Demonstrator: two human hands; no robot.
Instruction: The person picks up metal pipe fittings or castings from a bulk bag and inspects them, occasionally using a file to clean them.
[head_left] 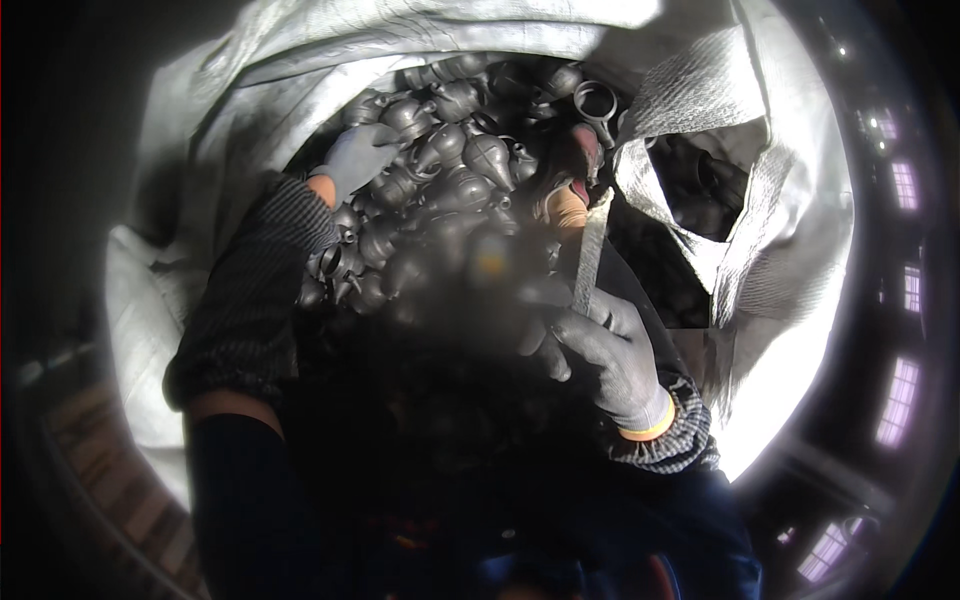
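My left hand [362, 158], in a grey glove, reaches to the far left of the pile. Its fingers lie stretched over the dark grey bulb-shaped metal parts [487, 158], and I see nothing held in it. My right hand [612, 355] wears a grey glove with a yellow cuff. Its fingers close around the lower end of a flat pale strip [592, 250] that stands nearly upright; whether this is a strap or a tool I cannot tell. Beyond it, what looks like another person's hand [580, 155] in a dark reddish glove, wrist bare, touches the parts.
A large white woven bag [790, 280] surrounds the parts, its rim folded outward. A wide woven strap [700, 85] loops across its right side. A dark blur with a yellow spot [490, 263] hides the middle. Wooden planks [110, 440] show at lower left.
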